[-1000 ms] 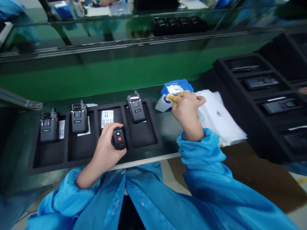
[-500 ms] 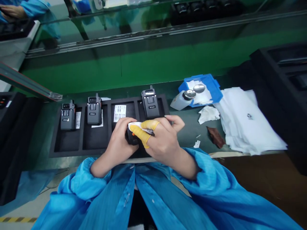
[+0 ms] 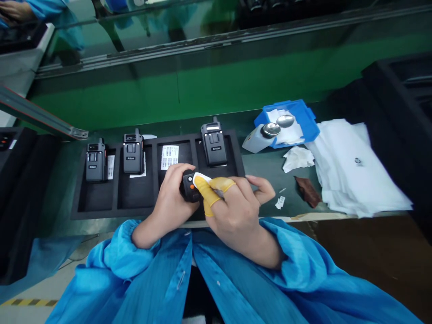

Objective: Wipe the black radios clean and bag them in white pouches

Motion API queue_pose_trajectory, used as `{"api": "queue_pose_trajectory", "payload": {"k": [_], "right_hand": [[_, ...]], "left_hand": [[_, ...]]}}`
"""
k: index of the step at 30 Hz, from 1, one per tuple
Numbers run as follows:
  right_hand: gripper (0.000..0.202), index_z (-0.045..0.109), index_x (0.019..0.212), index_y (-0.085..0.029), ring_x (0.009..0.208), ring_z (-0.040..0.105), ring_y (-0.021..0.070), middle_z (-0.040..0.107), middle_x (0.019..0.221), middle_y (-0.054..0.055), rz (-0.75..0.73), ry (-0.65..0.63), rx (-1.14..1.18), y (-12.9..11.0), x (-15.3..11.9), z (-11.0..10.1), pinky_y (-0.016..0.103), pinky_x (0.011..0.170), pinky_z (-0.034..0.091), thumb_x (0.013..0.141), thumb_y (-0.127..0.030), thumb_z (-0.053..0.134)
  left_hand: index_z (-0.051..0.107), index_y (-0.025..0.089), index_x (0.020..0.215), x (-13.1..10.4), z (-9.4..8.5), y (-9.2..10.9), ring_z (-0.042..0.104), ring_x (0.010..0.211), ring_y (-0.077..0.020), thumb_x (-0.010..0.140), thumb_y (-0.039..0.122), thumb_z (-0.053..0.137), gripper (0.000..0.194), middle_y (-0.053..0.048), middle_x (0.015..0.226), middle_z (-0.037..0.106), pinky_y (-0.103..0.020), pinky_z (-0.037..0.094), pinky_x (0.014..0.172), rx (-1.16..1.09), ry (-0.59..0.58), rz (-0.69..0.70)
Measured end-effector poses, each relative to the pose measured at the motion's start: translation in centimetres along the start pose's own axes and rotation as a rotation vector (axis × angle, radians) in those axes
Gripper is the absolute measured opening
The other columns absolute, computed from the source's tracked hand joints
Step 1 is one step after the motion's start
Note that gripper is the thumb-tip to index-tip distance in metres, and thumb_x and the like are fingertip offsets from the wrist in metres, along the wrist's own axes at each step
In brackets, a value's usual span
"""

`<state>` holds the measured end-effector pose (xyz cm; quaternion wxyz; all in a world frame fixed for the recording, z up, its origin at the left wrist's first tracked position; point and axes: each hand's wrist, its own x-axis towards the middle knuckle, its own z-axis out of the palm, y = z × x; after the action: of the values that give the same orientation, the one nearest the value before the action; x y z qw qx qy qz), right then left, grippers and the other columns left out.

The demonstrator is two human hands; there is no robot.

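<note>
Our left hand [image 3: 173, 195] wrapped round handset [image 3: 189, 193] at clock centre, buttoned end up, presumably to steady it for right hand [image 3: 234, 209], which pinches white cloth [image 3: 205, 176] against that end; yellow covers [image 3: 207, 194] on fingertips. Foam tray [image 3: 97, 199] beyond, 9 to 1 o'clock; three more handsets [image 3: 133, 166] there, heads past far rim, perhaps for easy lifting. Surface [image 3: 263, 164] between tray edge and crumpled scrap [image 3: 299, 158], toward 3 o'clock: our likeliest sideways room. Bottle [image 3: 256, 141] and blue bin [image 3: 311, 128] crowd 2 o'clock. Green panel [image 3: 216, 92] bounds 12.
</note>
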<state>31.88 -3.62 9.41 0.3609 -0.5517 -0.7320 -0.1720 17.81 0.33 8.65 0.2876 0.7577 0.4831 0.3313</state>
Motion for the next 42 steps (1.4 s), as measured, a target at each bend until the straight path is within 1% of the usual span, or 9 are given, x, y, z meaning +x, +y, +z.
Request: {"api": "queue_pose_trajectory", "payload": {"k": [7,12,17,23,27,30,35,38,42], "right_hand": [[0.024,0.070,0.090,-0.024,0.074,0.052,0.0148,0.059,0.078,0.001,0.154,-0.026,0.123,3.1,-2.6,2.1,0.039,0.079,0.030,0.079,-0.012,0.052],[0.024,0.071,0.084,-0.024,0.075,0.053,0.0149,0.059,0.079,0.001,0.225,-0.034,0.126,4.2,-4.8,4.3,0.038,0.078,0.030,0.079,-0.012,0.052],[0.021,0.070,0.080,-0.022,0.074,0.052,0.0149,0.058,0.077,0.002,0.210,-0.018,0.114,4.2,-5.5,4.9,0.037,0.079,0.031,0.081,-0.013,0.052],[0.021,0.070,0.076,-0.024,0.074,0.052,0.0152,0.058,0.075,0.001,0.222,-0.043,0.139,4.4,-6.0,5.2,0.038,0.078,0.030,0.080,-0.013,0.053],[0.019,0.066,0.070,-0.023,0.075,0.053,0.0155,0.059,0.076,0.001,0.203,-0.050,0.184,4.6,-6.1,5.2,0.038,0.077,0.030,0.079,-0.012,0.054],[0.018,0.064,0.070,-0.022,0.074,0.054,0.0160,0.060,0.076,0.001,0.182,-0.023,0.201,4.8,-6.1,5.2,0.037,0.076,0.030,0.078,-0.011,0.054],[0.016,0.061,0.071,-0.021,0.072,0.054,0.0162,0.059,0.076,0.001,0.116,0.016,0.198,5.2,-6.1,5.7,0.037,0.074,0.032,0.079,-0.010,0.053],[0.017,0.062,0.071,-0.022,0.073,0.055,0.0161,0.060,0.076,0.001,0.123,0.020,0.202,5.2,-6.1,5.7,0.036,0.075,0.032,0.079,-0.010,0.053],[0.025,0.068,0.080,-0.025,0.074,0.055,0.0153,0.061,0.074,0.000,0.211,0.040,0.221,4.5,-5.9,5.3,0.036,0.077,0.031,0.077,-0.008,0.051]], "left_hand": [[0.051,0.022,0.113,0.9,-1.1,-0.2,0.060,0.107,-0.0231,0.061,0.010,0.064,0.055,-0.005,0.113,0.060,-0.039,0.049,0.094,0.072,-0.030,-0.052],[0.044,0.010,0.132,6.2,-2.0,-1.0,0.060,0.112,-0.0332,0.066,0.041,0.072,0.078,-0.017,0.118,0.064,-0.042,0.049,0.092,0.345,-0.104,-0.297],[0.031,-0.002,0.140,10.0,-1.1,-1.7,0.064,0.101,-0.0385,0.076,0.049,0.063,0.088,-0.023,0.107,0.066,-0.043,0.051,0.082,0.646,-0.204,-0.425],[0.030,0.006,0.144,9.2,-0.1,-2.2,0.067,0.093,-0.0360,0.082,0.050,0.060,0.082,-0.024,0.120,0.056,-0.039,0.052,0.073,0.752,-0.097,-0.366],[0.038,0.011,0.139,8.9,-2.1,-2.5,0.064,0.097,-0.0321,0.085,0.048,0.057,0.068,-0.021,0.122,0.053,-0.036,0.051,0.076,0.781,0.055,-0.269],[0.041,0.010,0.136,8.6,-4.3,-3.7,0.057,0.106,-0.0355,0.084,0.044,0.058,0.065,-0.020,0.116,0.055,-0.042,0.048,0.084,0.836,0.167,-0.278],[0.037,0.004,0.137,8.1,-6.5,-7.4,0.054,0.112,-0.0382,0.079,0.042,0.063,0.074,-0.026,0.121,0.054,-0.045,0.046,0.089,0.816,0.113,-0.539],[0.042,0.001,0.131,8.1,-7.1,-8.2,0.056,0.111,-0.0359,0.076,0.039,0.066,0.072,-0.025,0.113,0.060,-0.043,0.044,0.094,0.788,0.110,-0.524],[0.049,0.006,0.121,6.9,-8.2,-7.1,0.061,0.105,-0.0334,0.076,0.034,0.060,0.054,-0.020,0.104,0.065,-0.041,0.048,0.089,0.707,0.123,-0.386]]}}
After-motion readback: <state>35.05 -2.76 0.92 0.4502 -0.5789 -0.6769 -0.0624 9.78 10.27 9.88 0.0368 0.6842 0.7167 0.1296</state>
